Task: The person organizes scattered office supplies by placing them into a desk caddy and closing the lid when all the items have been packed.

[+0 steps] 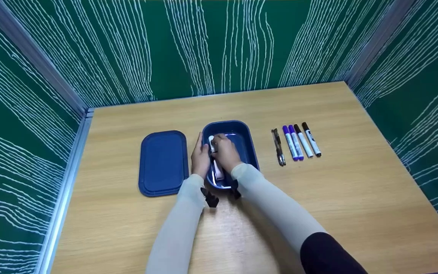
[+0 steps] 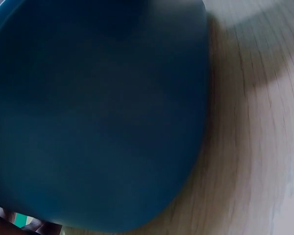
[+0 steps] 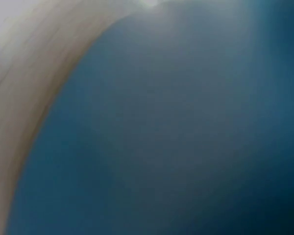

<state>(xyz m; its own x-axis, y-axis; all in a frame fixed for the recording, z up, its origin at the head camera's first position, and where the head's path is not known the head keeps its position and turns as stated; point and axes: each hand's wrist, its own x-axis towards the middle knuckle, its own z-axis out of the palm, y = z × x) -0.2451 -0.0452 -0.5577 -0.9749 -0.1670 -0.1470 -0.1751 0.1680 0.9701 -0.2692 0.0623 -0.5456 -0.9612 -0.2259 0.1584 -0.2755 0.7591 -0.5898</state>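
A deep blue box (image 1: 247,142) with rounded corners stands uncovered on the table. My left hand (image 1: 200,160) holds its left wall, fingers along the outside and thumb at the rim. Inside the box, my right hand (image 1: 226,154) grips a long, slim white object (image 1: 218,171) that lies along the left side; its exact kind is unclear, and the fingers hide its middle. The box wall (image 2: 103,117) fills most of the left wrist view, with fingertips (image 2: 44,227) at the lower left corner. Blurred blue wall (image 3: 152,122) dominates the right wrist view.
Left of the box lies a flat blue lid (image 1: 164,163). To the right, a dark pen (image 1: 278,146) lies beside a row of several white markers (image 1: 296,142) with purple or black caps. Green panels (image 1: 219,45) with white lines border the wooden table (image 1: 127,236).
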